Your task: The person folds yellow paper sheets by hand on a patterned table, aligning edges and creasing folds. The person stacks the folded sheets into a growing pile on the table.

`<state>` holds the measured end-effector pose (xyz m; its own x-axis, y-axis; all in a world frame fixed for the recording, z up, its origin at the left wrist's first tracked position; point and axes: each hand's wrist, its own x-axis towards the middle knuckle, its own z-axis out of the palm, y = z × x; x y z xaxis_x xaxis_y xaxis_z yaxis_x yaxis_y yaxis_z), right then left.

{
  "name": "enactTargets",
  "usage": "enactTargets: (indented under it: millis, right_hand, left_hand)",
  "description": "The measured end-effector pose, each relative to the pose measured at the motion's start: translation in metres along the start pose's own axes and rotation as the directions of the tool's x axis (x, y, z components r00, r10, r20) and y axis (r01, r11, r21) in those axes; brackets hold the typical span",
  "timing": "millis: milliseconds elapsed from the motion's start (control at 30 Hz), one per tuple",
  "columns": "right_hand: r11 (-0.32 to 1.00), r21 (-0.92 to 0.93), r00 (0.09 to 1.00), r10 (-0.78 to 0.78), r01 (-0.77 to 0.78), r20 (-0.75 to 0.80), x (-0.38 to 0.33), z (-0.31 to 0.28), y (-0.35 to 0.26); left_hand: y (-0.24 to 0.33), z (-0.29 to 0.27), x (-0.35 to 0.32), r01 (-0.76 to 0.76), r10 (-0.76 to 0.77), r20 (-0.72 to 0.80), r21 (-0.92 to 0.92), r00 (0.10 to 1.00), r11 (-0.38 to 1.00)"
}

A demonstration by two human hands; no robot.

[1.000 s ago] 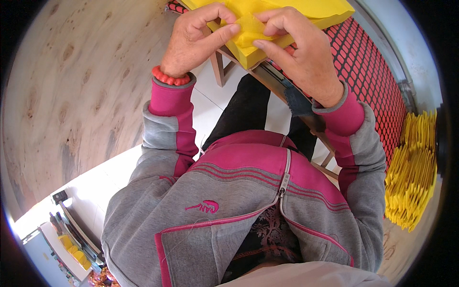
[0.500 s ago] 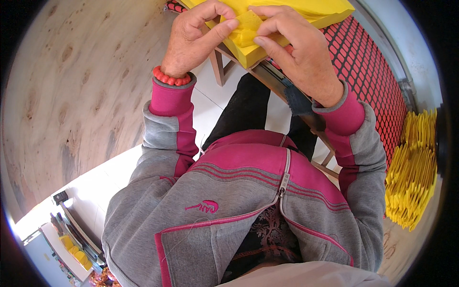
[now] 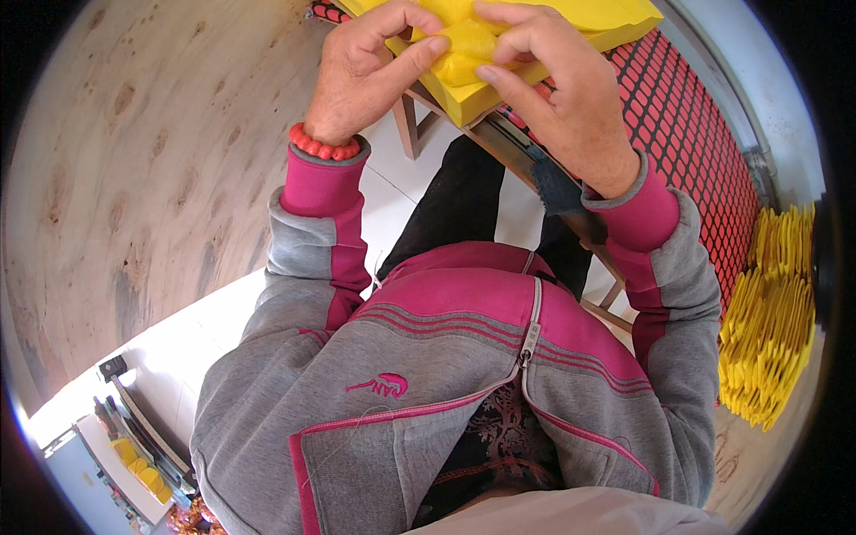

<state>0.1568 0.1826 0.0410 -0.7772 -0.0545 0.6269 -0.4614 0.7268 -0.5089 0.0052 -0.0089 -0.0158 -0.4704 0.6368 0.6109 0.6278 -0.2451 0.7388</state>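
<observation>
At the top of the view, both hands work on a folded piece of yellow paper (image 3: 470,45), which puffs up in rounded folds. My left hand (image 3: 366,71) pinches its left edge between thumb and forefinger. My right hand (image 3: 566,94) has thumb and bent fingers closed on its right side. Under the piece lies a thick stack of yellow paper (image 3: 615,27), its near corner pointing toward me. A red bead bracelet (image 3: 323,145) circles my left wrist.
A red and black patterned cover (image 3: 682,116) spreads right of the stack. Many folded yellow papers (image 3: 767,321) stand packed at the far right. A large wooden board (image 3: 134,178) fills the left. Dark blue fabric (image 3: 557,187) hangs at the table edge.
The yellow paper's flat, pointed upper flap has become a rounded, puffed fold. My right fingers have shifted slightly rightward; my left hand stays nearly in place.
</observation>
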Motion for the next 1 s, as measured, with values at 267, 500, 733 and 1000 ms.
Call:
enactTargets:
  millis: [267,500,733,1000]
  right_hand:
    - [0.981,-0.096,0.985,-0.171,0.171,0.012,0.003,0.0,0.0]
    - [0.99,-0.086,0.994,-0.11,0.111,0.018,0.002,0.001,0.001]
    - [1.0,-0.008,1.0,-0.02,0.02,0.003,0.0,0.002,0.002]
    - [0.987,-0.077,0.99,-0.141,0.138,-0.022,0.002,0.001,0.002]
  left_hand:
    - [0.002,0.007,0.0,0.022,-0.023,-0.066,-0.013,0.998,1.0]
    - [0.0,-0.002,-0.002,0.045,-0.049,-0.038,-0.115,0.998,0.992]
    - [0.003,-0.006,0.0,-0.102,0.086,0.117,0.142,0.989,0.985]
    - [0.002,0.01,-0.001,0.02,-0.021,-0.083,-0.015,0.996,1.0]
